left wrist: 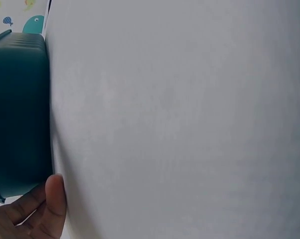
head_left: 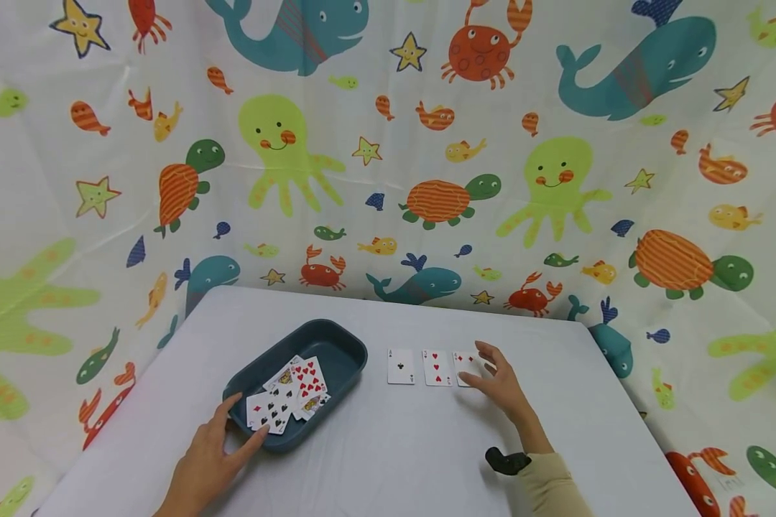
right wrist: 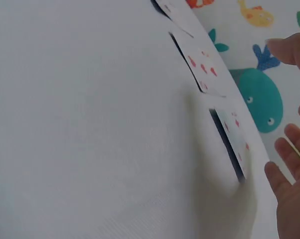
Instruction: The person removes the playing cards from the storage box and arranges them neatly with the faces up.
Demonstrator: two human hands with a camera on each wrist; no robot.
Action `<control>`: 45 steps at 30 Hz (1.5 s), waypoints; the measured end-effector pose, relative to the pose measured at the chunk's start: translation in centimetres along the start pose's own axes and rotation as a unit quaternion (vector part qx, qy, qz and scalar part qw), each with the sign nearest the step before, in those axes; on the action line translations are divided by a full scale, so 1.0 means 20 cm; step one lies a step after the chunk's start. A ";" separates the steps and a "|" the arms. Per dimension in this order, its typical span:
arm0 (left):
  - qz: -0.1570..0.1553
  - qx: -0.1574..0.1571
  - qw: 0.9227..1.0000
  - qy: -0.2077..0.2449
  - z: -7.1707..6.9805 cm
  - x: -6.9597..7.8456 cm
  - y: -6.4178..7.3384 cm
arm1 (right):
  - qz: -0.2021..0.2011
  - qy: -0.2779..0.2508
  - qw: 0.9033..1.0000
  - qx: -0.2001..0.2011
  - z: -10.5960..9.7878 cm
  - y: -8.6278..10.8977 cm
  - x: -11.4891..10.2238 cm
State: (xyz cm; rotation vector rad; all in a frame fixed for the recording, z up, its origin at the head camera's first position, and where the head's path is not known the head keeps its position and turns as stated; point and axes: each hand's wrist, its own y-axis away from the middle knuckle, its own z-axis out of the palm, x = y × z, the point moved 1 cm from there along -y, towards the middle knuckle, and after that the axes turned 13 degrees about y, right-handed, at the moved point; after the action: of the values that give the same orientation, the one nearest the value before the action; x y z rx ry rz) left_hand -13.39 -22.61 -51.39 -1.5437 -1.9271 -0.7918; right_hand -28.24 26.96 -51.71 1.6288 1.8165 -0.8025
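Observation:
My left hand (head_left: 210,456) grips the near left end of a dark teal tray (head_left: 345,380), thumb and fingers spread around its corner. In the left wrist view, fingertips (left wrist: 55,191) touch the tray's outer wall (left wrist: 20,114). Several face-up playing cards (head_left: 287,395) lie overlapping inside it. To its right, three cards lie in a row: a club card (head_left: 401,368), a three of hearts (head_left: 437,368) and a diamond card (head_left: 462,361). Over the diamond card hovers my right hand (head_left: 501,384), its fingers apart and holding nothing. The right wrist view shows a gap between hand and diamond card (right wrist: 234,139).
A white cloth covers the table (head_left: 401,459). Behind it hangs a curtain (head_left: 375,194) printed with sea animals. A black strap (head_left: 507,462) is around the right wrist, by a beige sleeve (head_left: 552,488).

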 end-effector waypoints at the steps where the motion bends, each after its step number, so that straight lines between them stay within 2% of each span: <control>1: 0.000 0.000 1.000 0.001 0.00 0.00 0.00 | 0.000 -0.017 1.000 0.006 0.02 0.01 -0.01; 5: 0.002 0.000 1.000 0.003 0.00 0.00 0.00 | -0.004 -0.078 0.997 0.028 0.09 0.03 -0.04; 8: 0.004 -0.001 1.000 0.006 0.00 0.00 0.00 | -0.014 -0.135 0.990 0.044 0.13 0.05 -0.09; 14: 0.002 -0.001 1.000 0.005 0.00 0.01 0.01 | -0.020 -0.241 0.968 0.064 0.21 0.09 -0.20; 19: -0.005 -0.002 1.000 0.003 -0.01 0.00 0.01 | -0.025 -0.316 0.946 0.071 0.30 0.11 -0.30; 24: -0.006 -0.005 1.000 0.005 -0.01 0.00 0.00 | -0.037 -0.365 0.928 0.069 0.39 0.11 -0.39; 30: -0.009 -0.006 1.000 0.001 0.00 -0.01 -0.01 | -0.056 -0.401 0.913 0.046 0.48 0.12 -0.49; 35: -0.011 -0.007 1.000 0.002 0.00 0.00 0.00 | -0.063 -0.421 0.904 0.032 0.55 0.12 -0.55; 38: -0.013 -0.008 1.000 0.003 0.00 0.01 0.00 | -0.071 -0.424 0.903 0.026 0.59 0.12 -0.60; 45: -0.017 -0.008 1.000 -0.002 0.00 0.01 0.00 | -0.106 -0.388 0.915 -0.016 0.70 0.13 -0.73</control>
State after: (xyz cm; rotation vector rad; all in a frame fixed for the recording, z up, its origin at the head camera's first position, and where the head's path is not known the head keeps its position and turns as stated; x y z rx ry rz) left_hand -13.39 -22.48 -51.15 -1.5266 -1.9593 -0.8199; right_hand -23.85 7.17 -50.21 0.8802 1.4046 -1.2801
